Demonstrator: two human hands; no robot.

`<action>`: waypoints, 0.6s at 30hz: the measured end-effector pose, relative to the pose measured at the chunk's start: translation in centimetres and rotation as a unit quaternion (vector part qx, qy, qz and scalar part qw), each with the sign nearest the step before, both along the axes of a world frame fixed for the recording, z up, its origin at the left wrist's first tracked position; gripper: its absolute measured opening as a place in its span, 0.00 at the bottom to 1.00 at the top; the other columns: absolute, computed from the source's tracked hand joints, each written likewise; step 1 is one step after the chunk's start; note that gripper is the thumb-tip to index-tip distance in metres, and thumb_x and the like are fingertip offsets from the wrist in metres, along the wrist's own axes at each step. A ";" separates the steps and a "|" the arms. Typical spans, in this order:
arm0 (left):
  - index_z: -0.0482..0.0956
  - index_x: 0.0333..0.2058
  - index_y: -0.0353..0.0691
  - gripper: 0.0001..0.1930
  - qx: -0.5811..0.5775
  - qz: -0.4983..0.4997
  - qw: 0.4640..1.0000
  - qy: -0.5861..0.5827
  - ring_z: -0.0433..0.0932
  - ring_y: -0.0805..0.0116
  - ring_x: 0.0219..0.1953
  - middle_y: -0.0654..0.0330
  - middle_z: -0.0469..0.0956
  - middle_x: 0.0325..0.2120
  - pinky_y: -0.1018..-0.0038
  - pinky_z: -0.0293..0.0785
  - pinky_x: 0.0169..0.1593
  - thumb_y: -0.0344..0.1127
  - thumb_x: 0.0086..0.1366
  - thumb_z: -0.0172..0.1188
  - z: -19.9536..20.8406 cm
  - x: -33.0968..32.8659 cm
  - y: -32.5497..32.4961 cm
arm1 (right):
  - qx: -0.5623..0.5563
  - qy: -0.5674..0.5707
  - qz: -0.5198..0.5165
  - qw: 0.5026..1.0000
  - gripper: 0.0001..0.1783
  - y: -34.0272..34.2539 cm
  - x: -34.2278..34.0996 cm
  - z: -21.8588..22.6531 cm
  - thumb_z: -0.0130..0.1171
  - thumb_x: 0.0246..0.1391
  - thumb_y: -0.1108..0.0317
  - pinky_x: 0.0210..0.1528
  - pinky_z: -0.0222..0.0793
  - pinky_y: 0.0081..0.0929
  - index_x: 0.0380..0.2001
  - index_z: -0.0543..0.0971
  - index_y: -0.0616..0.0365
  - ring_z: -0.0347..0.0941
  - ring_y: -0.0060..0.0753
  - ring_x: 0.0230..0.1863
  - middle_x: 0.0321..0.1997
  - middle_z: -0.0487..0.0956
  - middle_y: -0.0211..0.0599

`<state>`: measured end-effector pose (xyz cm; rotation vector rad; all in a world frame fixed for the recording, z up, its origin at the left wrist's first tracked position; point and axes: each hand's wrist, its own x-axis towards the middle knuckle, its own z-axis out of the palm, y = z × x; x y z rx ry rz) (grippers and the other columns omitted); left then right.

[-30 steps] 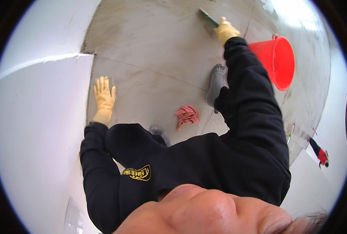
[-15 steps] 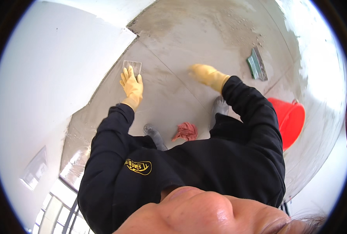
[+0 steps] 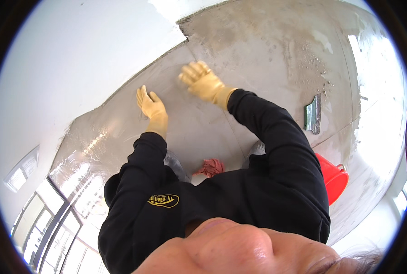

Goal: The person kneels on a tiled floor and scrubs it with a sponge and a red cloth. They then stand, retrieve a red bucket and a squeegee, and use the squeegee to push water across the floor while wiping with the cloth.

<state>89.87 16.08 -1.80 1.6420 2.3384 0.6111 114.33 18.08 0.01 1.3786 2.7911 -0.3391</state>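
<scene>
Both my hands wear pale yellow rubber gloves. Over the grey floor [image 3: 199, 123], near the foot of the white wall, my left hand [image 3: 151, 106] is open, its thumb apart from the fingers and nothing visible in it. My right hand [image 3: 202, 83] reaches farther forward and to the left, with fingers stretched out and slightly apart. Its fingertips are smeared by motion, and nothing shows in its grasp. Whether either palm touches the floor, I cannot tell. Between my feet lies a crumpled reddish cloth [image 3: 210, 167].
A green-and-grey wide-bladed scraper or trowel [image 3: 313, 114] lies on the floor at my right. Behind my right arm stands a red bucket [image 3: 333, 180], partly hidden. The white wall [image 3: 98, 50] runs along the left, with a projecting corner ahead. Grit [image 3: 315, 68] is scattered at far right.
My right hand has swung left and forward, close to my left hand. The left hand has come back slightly; the clear square piece seen by its fingers is no longer visible. My view has turned.
</scene>
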 end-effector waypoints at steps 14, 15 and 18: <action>0.64 0.74 0.37 0.27 -0.041 0.005 0.990 0.135 0.53 0.43 0.81 0.42 0.58 0.79 0.51 0.45 0.82 0.41 0.83 0.43 -1.2 0.4 -0.4 | -0.106 -0.132 -0.172 0.970 0.29 7.4 8.4 4.3 0.56 0.73 0.52 0.81 0.51 0.47 0.73 0.71 0.45 0.57 0.42 0.79 0.78 0.66 0.35; 0.65 0.74 0.37 0.27 -0.055 -0.003 0.989 0.136 0.53 0.43 0.81 0.42 0.58 0.79 0.50 0.45 0.82 0.41 0.83 0.43 -1.3 0.4 -0.4 | -0.057 -0.045 -0.107 0.992 0.30 6.5 7.7 4.1 0.57 0.71 0.53 0.80 0.52 0.48 0.73 0.71 0.46 0.58 0.43 0.78 0.78 0.67 0.36; 0.66 0.73 0.37 0.26 -0.023 -0.014 0.987 0.159 0.55 0.42 0.81 0.41 0.61 0.78 0.49 0.46 0.82 0.41 0.83 0.43 -1.6 0.4 -0.4 | 0.104 0.115 -0.028 0.988 0.33 5.6 7.9 3.6 0.60 0.67 0.55 0.77 0.55 0.47 0.73 0.70 0.48 0.59 0.45 0.77 0.77 0.67 0.36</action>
